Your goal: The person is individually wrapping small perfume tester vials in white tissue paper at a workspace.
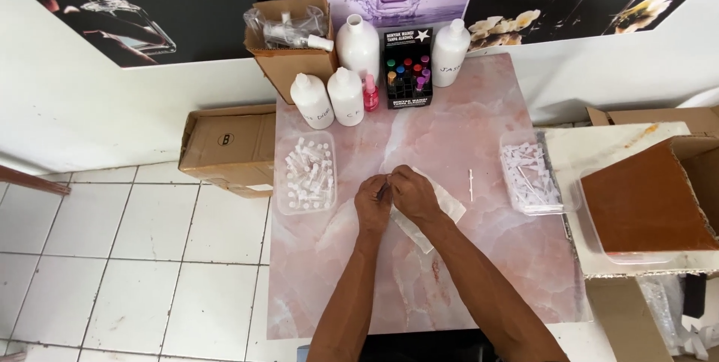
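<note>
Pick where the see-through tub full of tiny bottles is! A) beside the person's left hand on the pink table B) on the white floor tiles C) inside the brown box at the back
A: the clear tub of little vials sits on the pink marble table, just beyond the left hand, which meets the right hand over a white cloth.

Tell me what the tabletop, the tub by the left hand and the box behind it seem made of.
Tabletop: glossy pink marble-look surface, veined; stone or laminate, unclear. Tub: clear plastic, contents showing through. Box: matte brown cardboard with folded flaps.
</note>
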